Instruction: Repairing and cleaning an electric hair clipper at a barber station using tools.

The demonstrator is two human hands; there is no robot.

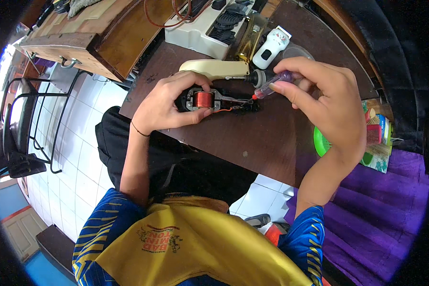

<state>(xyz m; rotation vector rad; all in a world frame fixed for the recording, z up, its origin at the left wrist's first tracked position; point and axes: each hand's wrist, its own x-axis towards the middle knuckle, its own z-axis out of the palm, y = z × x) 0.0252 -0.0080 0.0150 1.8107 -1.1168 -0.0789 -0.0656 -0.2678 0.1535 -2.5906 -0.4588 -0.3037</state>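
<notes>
My left hand (pixel 164 102) grips an opened hair clipper (pixel 245 106) on the dark brown table (pixel 252 148), thumb below and fingers above. Between them shows its copper coil (pixel 203 99) in a metal frame, with an orange wire running right. In my right hand (pixel 326 93) is a screwdriver (pixel 269 89) with a clear purplish handle and red collar. Its thin shaft points down-left at the clipper's right end; whether the tip touches a screw is too small to tell. Just beyond lies a cream clipper cover (pixel 212 69).
Behind stand a white box (pixel 188 40) with black guard combs (pixel 226 24), a yellowish bottle (pixel 251 40) and a white clipper (pixel 272 47). A green bowl (pixel 321 142) and brushes (pixel 374 134) are at right. A wooden cabinet (pixel 124 40) rises at far left.
</notes>
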